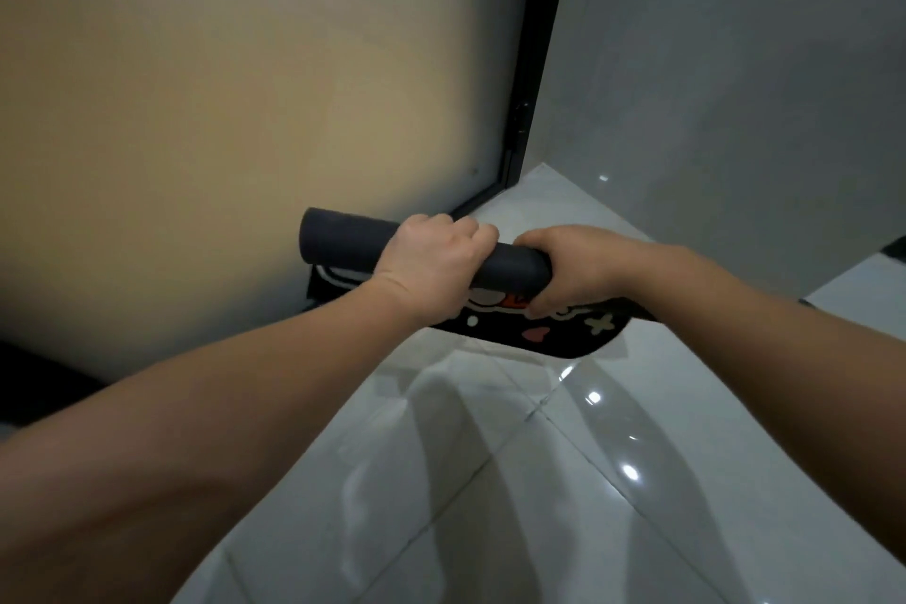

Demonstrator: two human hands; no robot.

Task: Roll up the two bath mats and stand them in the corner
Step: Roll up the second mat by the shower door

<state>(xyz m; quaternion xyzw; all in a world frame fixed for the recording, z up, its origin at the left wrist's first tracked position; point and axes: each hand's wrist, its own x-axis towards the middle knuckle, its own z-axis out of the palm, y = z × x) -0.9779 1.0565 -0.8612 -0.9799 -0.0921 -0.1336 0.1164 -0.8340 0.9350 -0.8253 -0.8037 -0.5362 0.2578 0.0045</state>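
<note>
**Both hands on a rolled dark mat by the frosted door**

The left hand wraps over the middle of the rolled grey mat, fingers curled around it. The right hand clamps the roll's right end. The roll lies roughly level, held above the floor, close to the frosted door. Directly under it, a 2nd mat, black with pale cartoon shapes, lies partly unrolled on the white tiles along the door's bottom edge. The black door frame meets the grey wall in the far corner of the floor.
</note>
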